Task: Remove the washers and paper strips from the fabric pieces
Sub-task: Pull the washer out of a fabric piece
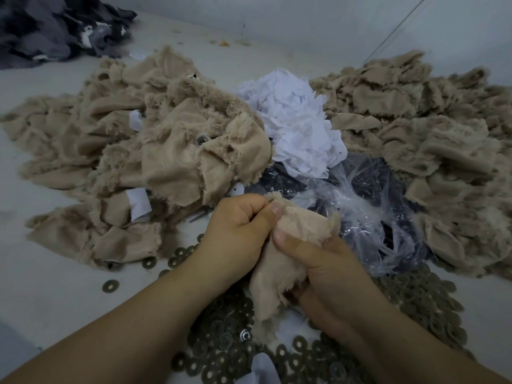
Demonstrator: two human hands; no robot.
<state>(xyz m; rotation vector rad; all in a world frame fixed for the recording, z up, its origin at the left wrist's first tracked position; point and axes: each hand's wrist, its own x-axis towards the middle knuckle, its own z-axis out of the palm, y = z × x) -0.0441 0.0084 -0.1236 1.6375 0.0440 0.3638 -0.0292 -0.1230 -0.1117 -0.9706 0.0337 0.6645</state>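
- The fingers of the left hand (238, 228) are curled tight on the upper edge of a beige fabric piece (279, 261), thumb tip pressed on the cloth; those of the right hand (327, 264) are curled round the same piece lower down, thumb lying across its face.
- The fabric piece is held between both hands just above the bench (50, 286), over a spread of loose washers (421, 297).
- Step in hand, as I judge it: working this one piece over to free whatever washer or paper strip it carries. Neither shows on the piece from here, so I cannot tell whether one is inside.
- The next move likely calls for the two thumbs to part or peel the cloth while the curled fingers hold it steady, then to let the freed part drop onto the washers below.
- Both forearms come in from the lower edge and meet at the middle, knuckles up, hands touching each other at the cloth.
- A heap of unworked fabric (116, 151) lies to the left with one fastener (201, 139) showing; another beige heap (432, 128) lies to the right, white paper strips (299, 123) between them beside a clear plastic bag (368, 217).
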